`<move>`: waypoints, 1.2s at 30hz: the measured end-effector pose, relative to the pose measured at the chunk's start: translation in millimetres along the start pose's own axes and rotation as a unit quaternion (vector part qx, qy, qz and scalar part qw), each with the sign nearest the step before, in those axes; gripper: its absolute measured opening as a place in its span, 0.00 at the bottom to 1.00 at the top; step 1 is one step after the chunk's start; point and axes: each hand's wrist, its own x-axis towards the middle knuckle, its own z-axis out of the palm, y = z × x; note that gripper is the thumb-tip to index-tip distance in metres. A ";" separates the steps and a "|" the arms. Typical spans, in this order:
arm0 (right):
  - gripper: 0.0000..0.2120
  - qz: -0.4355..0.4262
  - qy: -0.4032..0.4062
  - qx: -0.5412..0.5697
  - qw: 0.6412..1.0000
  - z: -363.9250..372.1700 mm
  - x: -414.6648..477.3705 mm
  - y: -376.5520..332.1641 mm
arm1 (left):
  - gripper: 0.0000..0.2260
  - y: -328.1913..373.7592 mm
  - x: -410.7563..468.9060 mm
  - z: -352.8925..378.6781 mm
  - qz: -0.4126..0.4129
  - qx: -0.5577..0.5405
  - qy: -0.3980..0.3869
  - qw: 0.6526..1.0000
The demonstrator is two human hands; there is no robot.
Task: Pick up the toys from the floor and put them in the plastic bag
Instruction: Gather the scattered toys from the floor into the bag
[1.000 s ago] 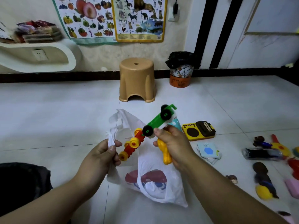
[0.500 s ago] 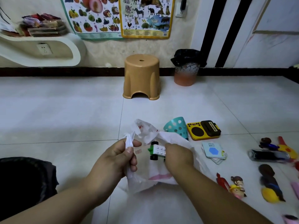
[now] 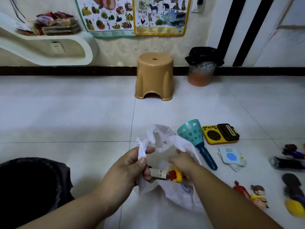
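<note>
The white plastic bag (image 3: 165,139) sits on the floor in front of me with its mouth held open. My left hand (image 3: 130,167) grips the bag's left edge. My right hand (image 3: 183,162) reaches into the mouth with its fingertips hidden. A block-built toy vehicle (image 3: 158,174) with red and yellow parts (image 3: 175,175) lies inside the bag under that hand. On the floor to the right lie a teal catch cup (image 3: 191,134), a yellow toy radio (image 3: 219,134), cards (image 3: 231,156), small dolls (image 3: 257,194) and a dark-haired doll (image 3: 293,195).
A tan plastic stool (image 3: 154,76) stands by the wall, with a bin (image 3: 201,66) lined in black to its right. A black bag (image 3: 33,187) sits at my near left. A dark tube (image 3: 288,164) and a purple figure (image 3: 292,151) lie at the far right.
My right hand has carried the toy vehicle down from above the bag into it. The vehicle now lies inside. My left hand kept its grip on the bag's edge.
</note>
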 end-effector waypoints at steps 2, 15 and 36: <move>0.15 -0.012 0.014 0.027 0.999 -0.6 7.7 3.9 | 0.13 0.3 0.4 0.1 -0.002 -0.003 0.002 1.000; 0.35 -0.188 0.092 -0.215 0.954 -91.5 -31.7 -14.6 | 0.10 -1.7 6.2 8.5 0.022 0.085 0.069 0.994; 0.61 0.001 0.160 -0.501 0.851 -177.0 -9.9 51.2 | 0.14 -4.0 15.3 37.6 -0.012 0.309 0.112 0.944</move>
